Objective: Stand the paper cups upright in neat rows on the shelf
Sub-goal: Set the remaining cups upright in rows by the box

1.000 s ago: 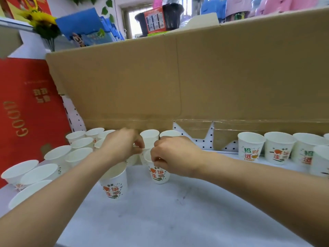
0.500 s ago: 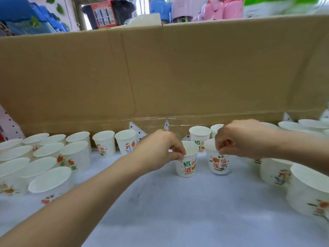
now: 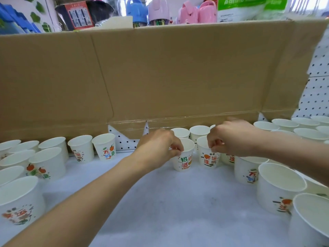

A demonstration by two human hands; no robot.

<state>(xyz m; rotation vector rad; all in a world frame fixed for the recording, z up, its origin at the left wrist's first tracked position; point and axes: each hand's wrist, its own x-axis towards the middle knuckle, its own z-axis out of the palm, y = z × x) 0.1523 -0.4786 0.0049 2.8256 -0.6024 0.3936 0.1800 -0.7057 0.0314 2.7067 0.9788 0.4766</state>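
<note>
Left grip [image 3: 158, 147] pinches left cup [image 3: 185, 161] rim at 9 o'clock; right grip [image 3: 233, 138] pinches right cup [image 3: 207, 159] rim at 3 o'clock. Axes vertical, mouths up.

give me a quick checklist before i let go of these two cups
1. Left hand pinches the left cup by its rim: ok.
2. Right hand pinches the right cup by its rim: ok.
3. Both cups upright, bases on the shelf: ok.
4. The two cups level with each other, with a small gap between them: ok.
5. Back cups behind them upright: ok.
6. Third cup below the right hand in line with the pair: cannot tell, the hand hides most of it.
</note>
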